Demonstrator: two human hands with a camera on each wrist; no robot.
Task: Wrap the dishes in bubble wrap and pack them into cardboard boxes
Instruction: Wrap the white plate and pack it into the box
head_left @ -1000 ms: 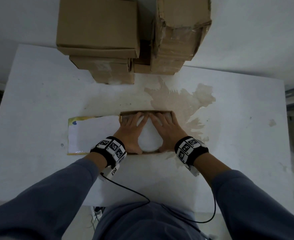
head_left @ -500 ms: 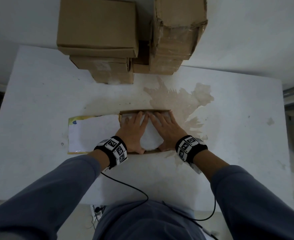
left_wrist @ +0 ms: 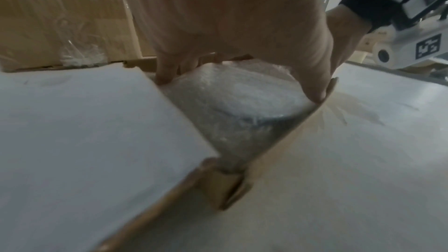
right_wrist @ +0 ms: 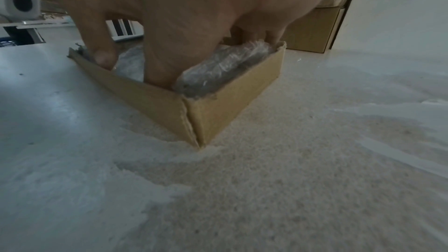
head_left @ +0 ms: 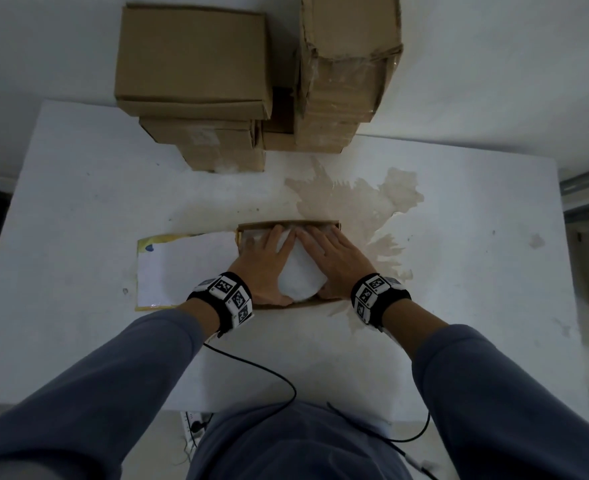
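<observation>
A shallow cardboard box [head_left: 286, 224] sits mid-table with a bubble-wrapped dish [head_left: 300, 275] lying inside it. My left hand [head_left: 265, 263] lies over the dish's left half and my right hand [head_left: 334, 259] over its right half, fingers fairly straight and pressing down, fingertips near the far wall. In the left wrist view my left hand [left_wrist: 230, 16] reaches down onto the wrapped dish [left_wrist: 232, 93], thumb at the near rim. The right wrist view has my right hand [right_wrist: 206, 7] inside the box [right_wrist: 230, 101], against the wrapped dish [right_wrist: 225, 66]. The dish itself is hidden by the wrap.
The box's lid flap [head_left: 185, 268], white inside, lies open flat to the left. Two stacks of cardboard boxes [head_left: 192, 64] [head_left: 348, 64] stand at the table's far edge. A brown stain [head_left: 355, 199] marks the white table [head_left: 95, 202]. A black cable [head_left: 261, 368] hangs at the near edge.
Both hands have crept a little forward over the wrapped dish and their fingertips have come closer together. The box and its flap have stayed where they were.
</observation>
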